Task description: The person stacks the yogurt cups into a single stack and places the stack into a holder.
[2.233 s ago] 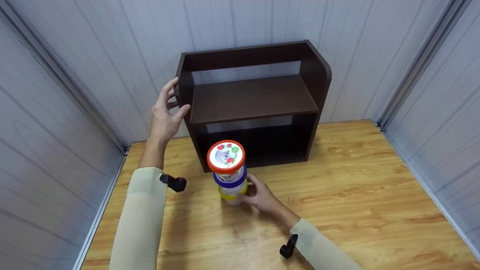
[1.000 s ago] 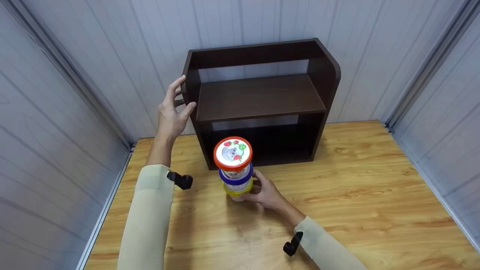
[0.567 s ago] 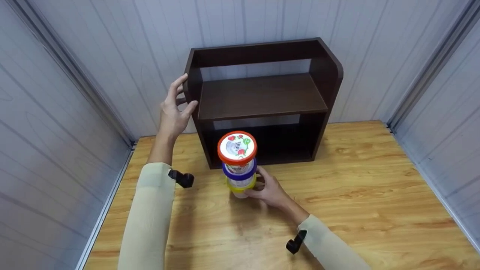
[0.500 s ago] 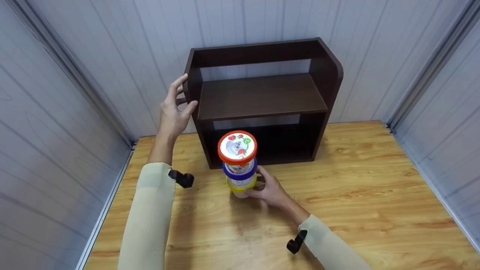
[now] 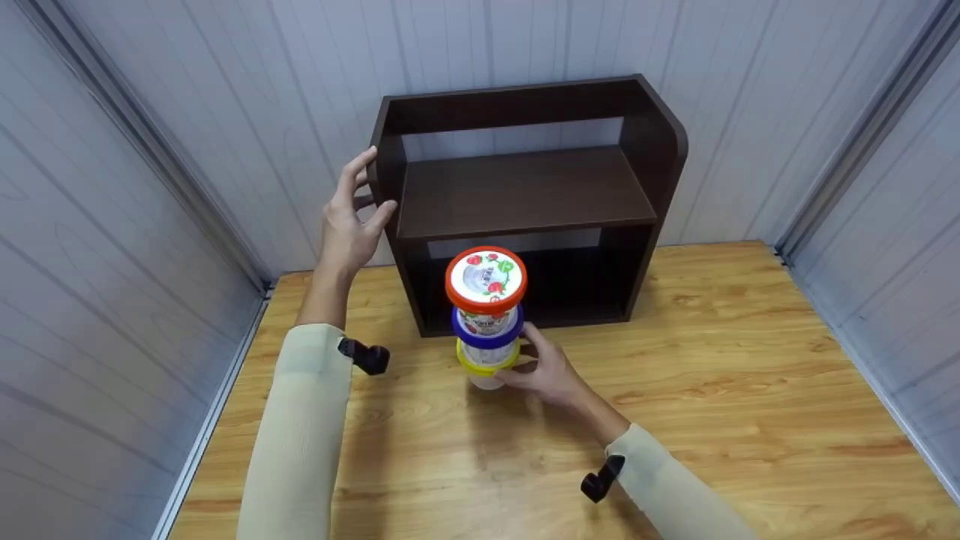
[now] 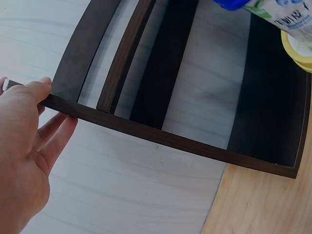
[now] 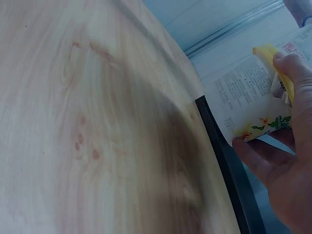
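Three lidded tubs stand stacked: a red-lidded tub (image 5: 486, 279) on top, a blue-lidded tub (image 5: 487, 340) in the middle, and a yellow-lidded tub (image 5: 486, 381) at the bottom. My right hand (image 5: 549, 373) grips the bottom tub from the right, and the stack stays upright in front of the shelf's lower opening. In the right wrist view, thumb and fingers wrap the printed white yellow-lidded tub (image 7: 246, 92). My left hand (image 5: 349, 229) holds the left side panel of the dark brown shelf (image 5: 525, 191); the left wrist view shows fingers on both sides of that panel (image 6: 161, 138).
The shelf has an upper board and a lower compartment, and stands against the pale back wall (image 5: 300, 90). Wood-grain tabletop (image 5: 750, 375) spreads in front and to the right. Pale panels rise at both sides.
The right hand and the tub stack have risen and shifted slightly right. My left hand keeps its hold on the shelf panel. The head view has also shifted a little.
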Demonstrator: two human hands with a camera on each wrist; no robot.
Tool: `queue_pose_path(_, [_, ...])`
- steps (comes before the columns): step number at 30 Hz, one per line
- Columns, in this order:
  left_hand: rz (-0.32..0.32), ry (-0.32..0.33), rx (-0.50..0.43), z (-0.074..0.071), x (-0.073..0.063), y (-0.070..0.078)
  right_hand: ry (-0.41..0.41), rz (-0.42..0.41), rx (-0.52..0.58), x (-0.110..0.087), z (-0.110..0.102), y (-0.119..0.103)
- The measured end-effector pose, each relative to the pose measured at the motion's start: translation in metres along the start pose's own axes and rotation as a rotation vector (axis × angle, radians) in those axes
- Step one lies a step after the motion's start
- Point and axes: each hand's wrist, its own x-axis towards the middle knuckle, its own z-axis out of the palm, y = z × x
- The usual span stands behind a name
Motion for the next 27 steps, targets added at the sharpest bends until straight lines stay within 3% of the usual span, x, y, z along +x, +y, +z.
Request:
queue_pose_path(11, [-0.006,0.001,0.005,0.000,-0.001,0.000,0.022,-0.001,-0.019,0.002,-0.013,-0.015])
queue_pose_path(27, [-0.006,0.005,0.011,0.003,0.000,0.002,0.042,-0.126,-0.067,0.009,-0.044,-0.051])
